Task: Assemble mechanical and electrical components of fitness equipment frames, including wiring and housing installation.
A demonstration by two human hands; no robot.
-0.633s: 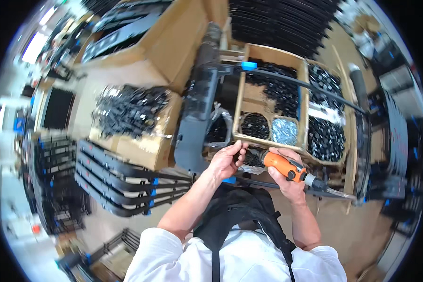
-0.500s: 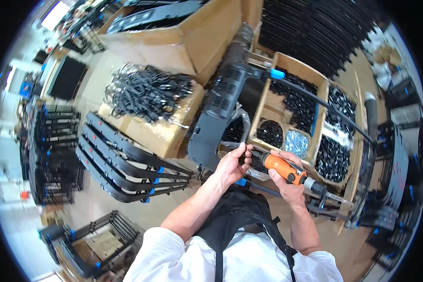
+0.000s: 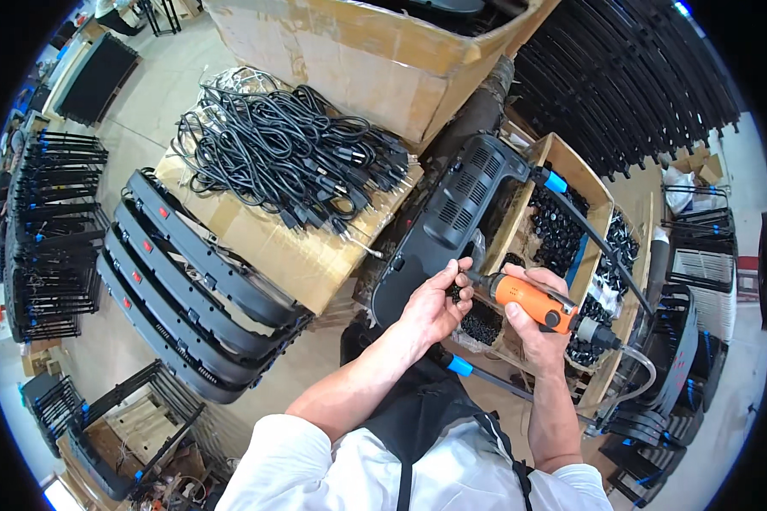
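My right hand (image 3: 539,339) is wrapped round an orange air screwdriver (image 3: 528,301) with a clear hose at its rear; its tip points left. My left hand (image 3: 435,308) is at that tip, thumb and forefinger pinched together. Small dark pieces that look like screws (image 3: 453,293) show in its curled fingers. Just beyond both hands lies a black plastic housing (image 3: 426,234) with vent slots, joined to a black tube frame (image 3: 601,234) with blue wrapping. Whether the driver tip touches a screw is too small to make out.
Wooden trays (image 3: 603,183) of small black parts stand at right. Black power cords (image 3: 290,153) lie piled on a cardboard box (image 3: 273,255) at left, beside stacked curved black housings (image 3: 192,294). A large carton (image 3: 349,68) stands beyond; black racks (image 3: 622,77) fill the far right.
My view has shifted, so the cords and stacked housings look larger and closer. My left fingers have come nearer the screwdriver's tip, with both hands keeping their hold.
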